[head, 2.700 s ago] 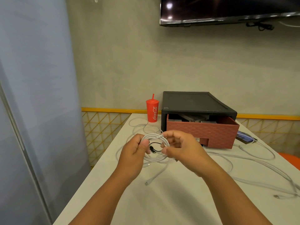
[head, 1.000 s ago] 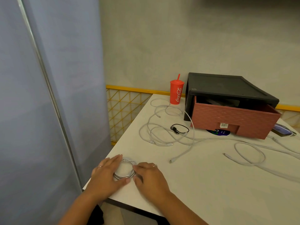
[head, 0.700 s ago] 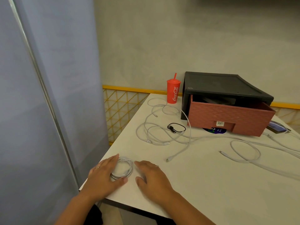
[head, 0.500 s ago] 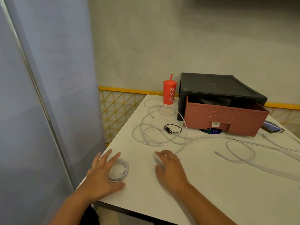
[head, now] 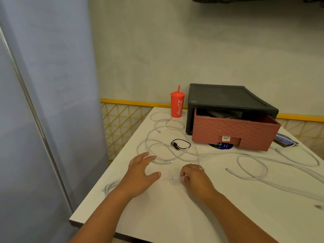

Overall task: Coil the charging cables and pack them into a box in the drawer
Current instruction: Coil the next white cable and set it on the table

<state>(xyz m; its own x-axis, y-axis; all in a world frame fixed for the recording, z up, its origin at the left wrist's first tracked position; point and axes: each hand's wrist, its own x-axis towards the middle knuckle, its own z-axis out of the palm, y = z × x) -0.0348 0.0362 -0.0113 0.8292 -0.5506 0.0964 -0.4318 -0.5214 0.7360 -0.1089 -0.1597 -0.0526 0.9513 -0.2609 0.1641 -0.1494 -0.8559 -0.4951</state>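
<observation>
We view a white table from above. Both our forearms extend onto it.

Left hand: released, fingers spread, palm down just above or on the table surface; we cannot tell which. It grips nothing. Its fingertips lie just beside the near edge of a loose tangle of white cables.

Right hand: fingers curled, pinching the plug end of a white cable between thumb and fingers. The connector tip projects to the left of the fingers, toward the left hand. A ring shows on one finger.

Coiled white cable: it lies on the table near the left edge, beside the left wrist and partly hidden by the forearm. Neither hand touches it.

Uncoiled items: the loose tangle spreads across the table between the hands and the red cup. A small black cable, looped into an oval, rests among the white loops. More white cable forms a loop to the right of the right hand and runs off toward the right edge.

Storage unit: a black drawer case stands at the far side of the table, to the right of the cup. Its reddish drawer is pulled partway out. Dark objects show inside; we cannot identify them. A phone lies just right of the drawer.
</observation>
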